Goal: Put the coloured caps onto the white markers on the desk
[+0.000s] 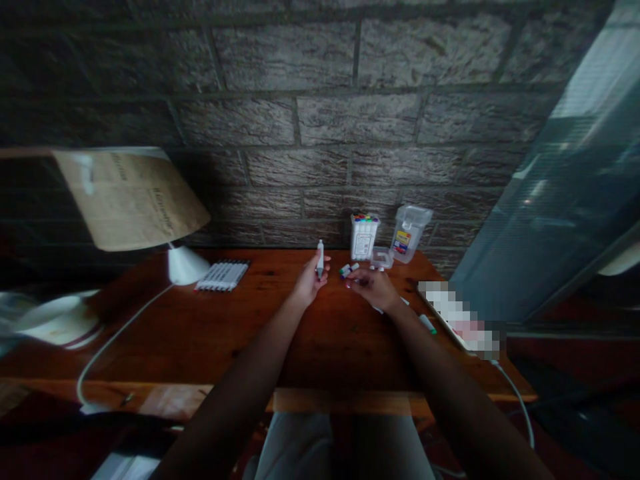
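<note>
My left hand (309,280) is closed round a white marker (321,255), which it holds upright above the table with a grey end at the bottom. To its right, my right hand (376,287) is bent with its fingertips drawn together; something small and purplish shows at them, too small to name. Just beyond those fingertips lie small white pieces with coloured ends, apparently marker caps (345,270). Under and beside my right forearm are more white pieces, one of them a green-ended marker or cap (428,325). My right palm is hidden from view.
A clear case full of markers (365,239), an open plastic case (407,233) and a small clear lid (382,258) stand by the wall. At left are a row of markers (223,275), a lamp (135,200) with its cord and a white bowl (60,321). A blurred-out device (457,317) lies right.
</note>
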{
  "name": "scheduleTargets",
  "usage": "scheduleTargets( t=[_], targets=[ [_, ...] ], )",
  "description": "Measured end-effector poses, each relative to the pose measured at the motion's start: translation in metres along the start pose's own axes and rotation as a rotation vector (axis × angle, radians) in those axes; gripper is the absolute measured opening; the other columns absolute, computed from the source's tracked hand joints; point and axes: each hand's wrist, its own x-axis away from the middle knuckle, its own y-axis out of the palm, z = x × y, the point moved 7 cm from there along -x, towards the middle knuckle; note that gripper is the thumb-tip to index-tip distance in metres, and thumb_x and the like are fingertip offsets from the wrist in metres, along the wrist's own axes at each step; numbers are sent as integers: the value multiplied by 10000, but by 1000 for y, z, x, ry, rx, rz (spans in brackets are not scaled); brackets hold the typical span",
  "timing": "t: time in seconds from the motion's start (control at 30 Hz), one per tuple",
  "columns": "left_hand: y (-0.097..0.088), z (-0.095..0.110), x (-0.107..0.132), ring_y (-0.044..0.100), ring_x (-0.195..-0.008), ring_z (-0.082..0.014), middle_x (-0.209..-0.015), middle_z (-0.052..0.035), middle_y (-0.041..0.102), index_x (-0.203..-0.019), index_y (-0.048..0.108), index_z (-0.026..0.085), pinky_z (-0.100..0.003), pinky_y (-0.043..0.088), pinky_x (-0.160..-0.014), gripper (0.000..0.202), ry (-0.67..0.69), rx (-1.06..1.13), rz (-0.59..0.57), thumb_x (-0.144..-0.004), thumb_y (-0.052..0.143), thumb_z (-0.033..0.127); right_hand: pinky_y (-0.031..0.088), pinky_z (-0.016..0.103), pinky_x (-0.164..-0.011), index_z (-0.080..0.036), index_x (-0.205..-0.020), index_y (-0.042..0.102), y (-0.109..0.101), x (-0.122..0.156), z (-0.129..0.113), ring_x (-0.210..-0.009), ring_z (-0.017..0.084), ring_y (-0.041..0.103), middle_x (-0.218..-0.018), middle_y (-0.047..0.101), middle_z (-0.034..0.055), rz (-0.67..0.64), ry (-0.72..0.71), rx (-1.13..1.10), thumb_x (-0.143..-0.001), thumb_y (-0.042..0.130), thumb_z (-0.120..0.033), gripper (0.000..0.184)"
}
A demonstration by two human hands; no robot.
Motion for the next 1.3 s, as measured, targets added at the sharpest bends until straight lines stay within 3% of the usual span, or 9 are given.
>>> scheduleTargets(
  t=[0.13,0.27,0.4,0.57,0.83,0.93,1.07,1.17,1.3],
  targets=[
    [0,-1,-1,338,-428,-31,-621,32,525,-841,654,150,-203,187,-448,508,-13,-9,8,-674,769,616,513,273,-752,-211,-905,748,-15,1,3,-722,149,660,-844,756,14,102,101,220,-834,635,-269,145],
    [-1,-3,-3,332,-434,-33,-631,29,527,-840,652,155,-210,187,-453,510,-15,-6,-2,-674,763,625,519,288,-786,-203,-922,741,-15,1,1,-768,161,670,-916,762,25,118,111,150,-818,652,-294,165],
    [-2,-4,-4,338,-441,-37,-642,23,530,-839,650,156,-222,184,-457,506,-7,-10,-17,-690,751,629,529,296,-758,-172,-920,712,4,1,-7,-762,164,662,-912,744,47,-14,25,-15,-771,675,-291,194],
    [0,-4,-3,341,-441,-44,-633,17,524,-824,644,151,-231,176,-455,497,-15,-17,-16,-715,733,628,527,286,-743,-162,-986,701,20,5,-15,-747,152,657,-902,730,37,-169,-31,-30,-733,629,-188,264],
    [-1,-4,-3,342,-423,-28,-621,29,519,-836,650,145,-198,189,-434,465,-21,-12,-17,-741,727,594,534,286,-757,-175,-1012,707,8,0,-11,-761,155,679,-930,747,39,-42,-32,62,-754,627,-178,270],
    [-2,-5,-4,352,-423,-24,-614,34,519,-843,653,137,-185,197,-431,459,-38,-7,-2,-745,729,580,532,274,-742,-191,-1027,712,-12,0,-5,-762,162,691,-927,761,41,119,68,169,-813,624,-239,237],
    [-1,-5,-3,351,-423,-18,-620,33,530,-830,656,132,-179,203,-429,455,-30,4,-16,-728,752,564,525,295,-812,-189,-1099,718,-48,7,10,-888,218,721,-958,770,87,316,342,426,-888,588,-322,281],
    [-2,-4,-2,357,-425,-18,-617,32,532,-835,661,132,-176,206,-432,460,-28,8,-9,-713,766,563,515,333,-881,-182,-1173,699,-63,13,19,-1015,266,710,-1061,756,121,317,492,526,-910,558,-303,323],
    [-1,-2,0,355,-424,-19,-609,35,524,-828,660,131,-175,199,-433,451,-33,19,2,-706,773,550,516,329,-897,-188,-1212,681,-69,15,27,-1060,271,701,-1098,746,123,297,569,577,-898,566,-262,343]
  ],
)
